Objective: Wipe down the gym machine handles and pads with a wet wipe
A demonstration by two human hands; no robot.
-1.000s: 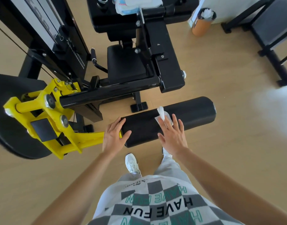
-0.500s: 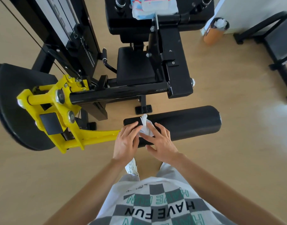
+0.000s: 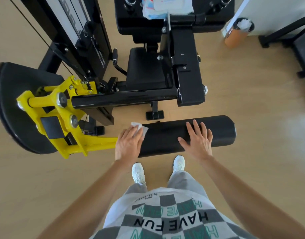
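One wipe point(image 3: 140, 128) under left hand point(image 3: 129, 144); shirt point(image 3: 165, 206) reads "HAVE FUN".

Shirt point(image 3: 165, 221): "HAVE FUN" in black capitals, repeated in green outline, upside down to camera. Wipes pack point(image 3: 167, 6) atop the gym machine point(image 3: 188, 80): red and blue print, too blurred to read.

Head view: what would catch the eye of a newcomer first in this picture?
The bright yellow lever frame at the left stands out against the black machine. In front of the person, the long black roller pad lies across the view. The left hand presses a white wet wipe on the pad's left end, and the right hand rests flat near its middle.
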